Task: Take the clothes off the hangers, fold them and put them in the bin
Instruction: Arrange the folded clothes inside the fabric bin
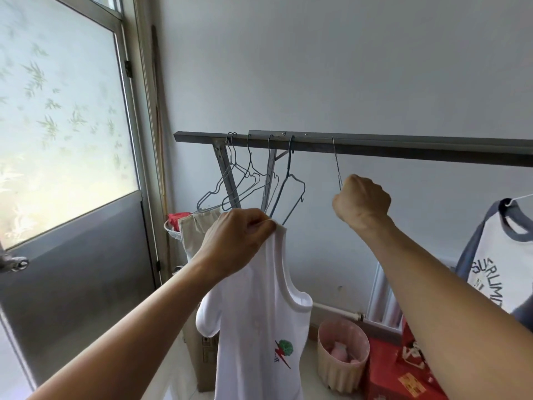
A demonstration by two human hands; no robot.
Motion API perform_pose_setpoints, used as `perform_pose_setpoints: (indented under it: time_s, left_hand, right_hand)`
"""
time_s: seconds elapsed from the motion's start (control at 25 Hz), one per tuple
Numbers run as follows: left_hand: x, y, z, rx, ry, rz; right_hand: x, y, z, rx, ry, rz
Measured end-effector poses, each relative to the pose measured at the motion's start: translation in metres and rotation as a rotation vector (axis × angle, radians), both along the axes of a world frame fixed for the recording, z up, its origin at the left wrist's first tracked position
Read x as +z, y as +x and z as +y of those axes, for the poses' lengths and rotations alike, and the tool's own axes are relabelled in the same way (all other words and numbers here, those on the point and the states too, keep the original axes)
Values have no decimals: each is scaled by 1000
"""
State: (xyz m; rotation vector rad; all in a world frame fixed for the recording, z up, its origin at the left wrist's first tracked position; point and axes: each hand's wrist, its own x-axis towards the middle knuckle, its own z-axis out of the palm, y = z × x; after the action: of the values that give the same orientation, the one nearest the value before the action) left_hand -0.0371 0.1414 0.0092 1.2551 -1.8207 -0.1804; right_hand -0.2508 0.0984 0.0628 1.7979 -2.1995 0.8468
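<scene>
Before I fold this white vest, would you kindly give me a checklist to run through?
1. The left hand pinches the vest by a strap: ok.
2. Vest clear of the hanger: ok.
3. Hanger hooked on the rail: ok.
4. The right hand free for folding: not ok, it grips the hanger.
5. Room in the pink bin: cannot tell.
6. The printed shirt off its own hanger: not ok.
</scene>
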Motion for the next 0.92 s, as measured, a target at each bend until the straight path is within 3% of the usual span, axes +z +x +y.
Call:
perform_pose_setpoints:
  time_s: [0.12,0.2,0.28,0.32,0.4,0.48,0.52,0.8,0.92]
  left_hand:
    - [4,-2,3,-28,12,27]
    - [6,-1,5,-51,24,26]
    - [6,0,7,-66,32,17]
    - [5,0,8,-71,35,14]
    - [4,-1,10,-79,23,14]
    - [4,-3,14,-98,-4,22]
    - [3,-4,16,-113,-13,36]
    - [2,-7,35,-251,3,104]
    - [-1,-3,43,-268,10,107]
  right_hand:
    - [0,1,-3,15,81,-58]
    - [-8,0,3,-12,100,2]
    - [-20,1,17,-12,-37,121]
    - [-28,4,25,93,-142,136]
    - [-42,13,46,504,-177,-83]
    - [-53,23,65,820,66,-436]
    - [-59,25,69,878,103,-517]
    - [-71,32,80,857,-126,-747]
    - [-69,30,86,868,-164,-712]
